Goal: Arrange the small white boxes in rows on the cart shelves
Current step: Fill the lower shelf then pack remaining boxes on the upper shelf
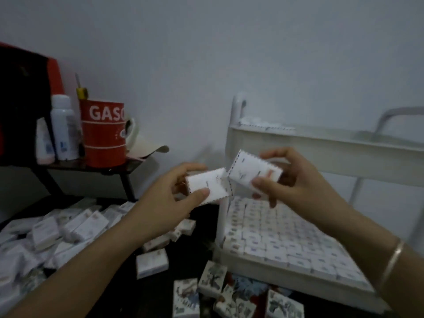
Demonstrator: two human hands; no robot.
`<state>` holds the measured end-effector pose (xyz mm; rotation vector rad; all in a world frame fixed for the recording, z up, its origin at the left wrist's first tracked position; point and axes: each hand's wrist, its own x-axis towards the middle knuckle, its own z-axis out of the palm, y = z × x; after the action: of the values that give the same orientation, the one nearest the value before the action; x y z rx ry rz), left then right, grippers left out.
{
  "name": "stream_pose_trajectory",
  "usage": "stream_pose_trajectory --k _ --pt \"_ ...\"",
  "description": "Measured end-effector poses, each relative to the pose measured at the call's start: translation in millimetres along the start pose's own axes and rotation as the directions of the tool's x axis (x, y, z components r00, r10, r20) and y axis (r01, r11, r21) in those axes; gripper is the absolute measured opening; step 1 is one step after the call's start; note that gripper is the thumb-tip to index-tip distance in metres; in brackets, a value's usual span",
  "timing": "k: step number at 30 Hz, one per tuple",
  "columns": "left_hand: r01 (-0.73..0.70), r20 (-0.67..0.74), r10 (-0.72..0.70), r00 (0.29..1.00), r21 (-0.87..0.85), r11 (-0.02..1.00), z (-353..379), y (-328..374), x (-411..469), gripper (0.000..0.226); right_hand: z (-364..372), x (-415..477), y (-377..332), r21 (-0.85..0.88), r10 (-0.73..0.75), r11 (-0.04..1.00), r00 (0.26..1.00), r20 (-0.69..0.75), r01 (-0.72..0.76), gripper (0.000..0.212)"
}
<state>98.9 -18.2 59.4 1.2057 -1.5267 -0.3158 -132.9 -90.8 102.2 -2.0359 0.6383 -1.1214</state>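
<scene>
My left hand [169,198] pinches a small white box [207,185] between thumb and fingers. My right hand [296,177] holds a second white box [252,169], tilted, its corner touching the first. Both boxes hang in the air left of the white cart [231,138]. The cart's lower shelf [229,255] is packed with rows of white boxes [282,235]. On the upper shelf [321,143] a few boxes [259,123] show at the far left corner.
A loose heap of white boxes [57,230] covers the dark floor at the left, with more scattered boxes [220,288] in front of the cart. A low dark table [96,166] holds a red mug [104,131] and bottles [63,127]. A white wall stands behind.
</scene>
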Motion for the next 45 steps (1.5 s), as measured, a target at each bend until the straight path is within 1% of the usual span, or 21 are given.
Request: stream_pose_trajectory --k 2,4,6,8,9,11,13,15,17,19,22,26,28,30,32,34,36,38,40,43,45 --pt "-0.096 -0.074 0.101 0.992 0.061 0.993 7.7 21.9 18.9 0.042 -33.4 15.4 -18.9 -0.094 -0.079 0.993 0.991 -0.11 0.069 0.044" --pt "-0.203 -0.137 0.226 0.964 0.164 0.965 16.3 43.9 36.7 0.046 -62.5 34.4 -32.1 -0.195 -0.142 0.975 0.971 -0.195 0.103 0.039" --pt "-0.285 -0.188 0.333 0.924 0.24 0.928 23.5 61.1 55.1 0.042 -86.0 57.2 -37.7 -0.285 -0.195 0.951 0.944 -0.265 0.116 0.033" --pt "-0.339 -0.22 0.406 0.887 0.286 0.896 27.1 74.3 73.7 0.037 -102.9 81.5 -37.7 -0.433 -0.238 0.897 0.92 -0.312 0.085 0.029" --pt "-0.359 -0.225 0.436 0.872 0.313 0.879 27.5 79.0 82.5 0.034 -109.1 93.4 -36.2 -0.536 -0.252 0.843 0.914 -0.317 0.047 0.03" --pt "-0.384 -0.224 0.479 0.849 0.362 0.849 26.3 85.2 98.3 0.033 -116.9 117.4 -31.4 -0.739 -0.269 0.674 0.922 -0.279 -0.026 0.04" --pt "-0.386 -0.225 0.489 0.843 0.381 0.84 24.1 87.6 110.5 0.033 -118.1 140.1 -25.2 -0.833 -0.236 0.55 0.944 -0.231 -0.066 0.047" --pt "-0.374 -0.218 0.478 0.851 0.388 0.843 22.3 88.7 120.1 0.034 -115.7 159.8 -17.9 -0.869 -0.173 0.485 0.963 -0.208 -0.1 0.044" --pt "-0.359 -0.208 0.467 0.859 0.406 0.841 20.3 90.6 128.9 0.034 -112.2 173.5 -11.2 -0.885 -0.105 0.454 0.98 -0.166 -0.102 0.037" --pt "-0.366 -0.18 0.479 0.859 0.437 0.822 18.1 95.3 139.0 0.034 -107.5 180.0 -5.7 -0.867 -0.057 0.494 0.992 -0.109 -0.067 0.033" --pt "-0.383 -0.122 0.491 0.862 0.476 0.791 18.0 107.5 161.3 0.033 -100.1 181.2 3.1 -0.832 -0.06 0.555 0.997 -0.047 -0.006 0.026" --pt "-0.334 -0.056 0.437 0.898 0.562 0.757 28.2 120.8 207.7 0.031 -95.1 179.3 11.9 -0.79 -0.035 0.613 0.999 -0.002 0.02 0.022" --pt "-0.304 0.02 0.393 0.919 0.672 0.675 38.0 123.1 231.2 0.032 -93.8 178.9 14.2 -0.758 -0.016 0.652 1.0 -0.013 0.001 0.019" --pt "-0.309 0.132 0.347 0.928 0.794 0.524 50.5 121.7 249.9 0.035 -92.8 179.9 16.9 -0.729 0.013 0.684 1.0 -0.014 -0.019 0.018" --pt "-0.342 0.231 0.299 0.926 0.848 0.405 63.4 116.9 264.2 0.036 -92.6 180.5 19.5 -0.702 0.069 0.71 0.997 -0.018 -0.062 0.019" --pt "-0.363 0.279 0.262 0.924 0.859 0.362 73.5 112.1 275.7 0.035 -92.8 180.5 20.7 -0.656 0.115 0.746 0.992 -0.048 -0.118 0.019" --pt "-0.368 0.294 0.237 0.926 0.846 0.387 80.8 109.3 285.5 0.035 -93.1 180.5 20.2 -0.562 0.157 0.807 0.983 -0.094 -0.183 0.023" --pt "-0.369 0.318 0.188 0.929 0.816 0.444 86.1 109.0 294.0 0.036 -92.6 180.4 18.6 -0.457 0.223 0.851 0.966 -0.133 -0.26 0.031" --pt "-0.361 0.352 0.118 0.928 0.782 0.508 89.1 109.6 300.4 0.037 -92.1 179.4 16.7 -0.349 0.298 0.877 0.943 -0.146 -0.33 0.033" --pt "-0.309 0.393 -0.003 0.919 0.726 0.614 89.0 107.7 306.2 0.039 -94.9 177.6 13.7 -0.142 0.419 0.888 0.897 -0.142 -0.437 0.019" --pt "-0.262 0.424 -0.089 0.901 0.698 0.667 88.8 103.1 307.5 0.039 -96.9 175.4 11.5 -0.038 0.51 0.854 0.848 -0.144 -0.519 0.009"
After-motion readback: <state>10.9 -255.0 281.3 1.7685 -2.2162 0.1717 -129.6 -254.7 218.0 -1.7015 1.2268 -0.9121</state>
